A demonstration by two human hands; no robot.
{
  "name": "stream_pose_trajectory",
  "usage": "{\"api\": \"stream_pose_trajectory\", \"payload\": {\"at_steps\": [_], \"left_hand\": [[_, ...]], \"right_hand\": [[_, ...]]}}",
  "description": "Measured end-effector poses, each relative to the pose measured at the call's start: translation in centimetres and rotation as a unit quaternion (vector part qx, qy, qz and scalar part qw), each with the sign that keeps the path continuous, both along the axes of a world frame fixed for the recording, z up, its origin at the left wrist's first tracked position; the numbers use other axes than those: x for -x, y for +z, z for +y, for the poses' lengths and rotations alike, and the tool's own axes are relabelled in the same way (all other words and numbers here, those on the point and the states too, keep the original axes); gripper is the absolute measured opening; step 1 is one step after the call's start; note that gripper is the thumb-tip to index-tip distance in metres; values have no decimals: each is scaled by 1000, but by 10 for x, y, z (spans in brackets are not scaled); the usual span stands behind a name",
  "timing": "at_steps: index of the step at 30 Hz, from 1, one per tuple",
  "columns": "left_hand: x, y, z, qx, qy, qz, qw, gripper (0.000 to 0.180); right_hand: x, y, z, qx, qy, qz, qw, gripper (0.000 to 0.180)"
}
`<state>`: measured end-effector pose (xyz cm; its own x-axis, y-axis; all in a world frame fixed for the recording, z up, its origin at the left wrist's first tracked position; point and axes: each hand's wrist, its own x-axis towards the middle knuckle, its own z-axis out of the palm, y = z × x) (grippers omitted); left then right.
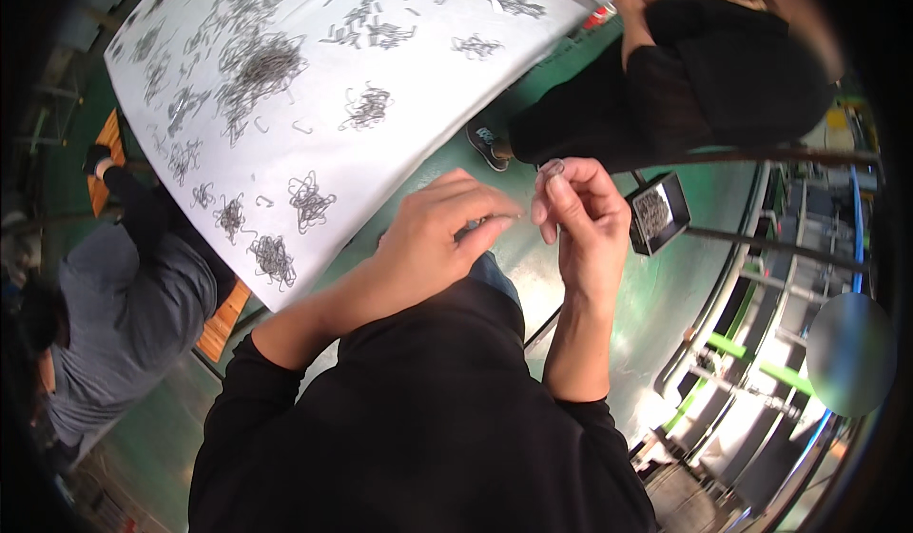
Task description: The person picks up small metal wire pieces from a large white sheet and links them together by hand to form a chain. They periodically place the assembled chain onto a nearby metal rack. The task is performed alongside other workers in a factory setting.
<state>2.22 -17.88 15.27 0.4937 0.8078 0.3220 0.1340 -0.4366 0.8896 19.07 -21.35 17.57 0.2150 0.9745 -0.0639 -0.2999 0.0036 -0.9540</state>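
Note:
My right hand (585,219) is raised in front of my body, its thumb and fingers closed in a pinch. A small, curved, shiny piece that looks like bent metal wire (552,166) shows at its fingertips. Facing it, my left hand (442,224) has thumb and forefinger drawn together, the tips slightly smeared by motion. Whatever lies between those left fingertips is too small to make out. A narrow gap separates the hands. Beyond them spreads a white-covered table (418,81) with many bent wire hooks, among them a near pile (273,260) and another small pile (309,200).
A black tray (658,212) holding small metal pieces stands right of my right hand. One person (704,77) in black works at the table's far right; another person (143,290) in grey sits at left. Metal racks (751,371) with green parts stand at right.

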Motion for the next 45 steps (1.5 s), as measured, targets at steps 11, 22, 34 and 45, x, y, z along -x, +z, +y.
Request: {"api": "stream_pose_trajectory", "payload": {"at_steps": [11,22,34,45], "left_hand": [[-98,10,-34,-61,-61,-26,996,19],[-227,14,-111,-87,-175,-95,976,43],[-245,-17,-102,-7,-148,-93,985,32],[-236,-47,-76,65,-79,-71,992,27]], "right_hand": [[-50,-11,-83,-88,-241,-115,960,6],[-161,15,-189,-121,-453,-230,853,7],[-312,158,-304,-135,-590,-323,727,20],[-430,261,-366,-112,-686,-368,618,23]]}}
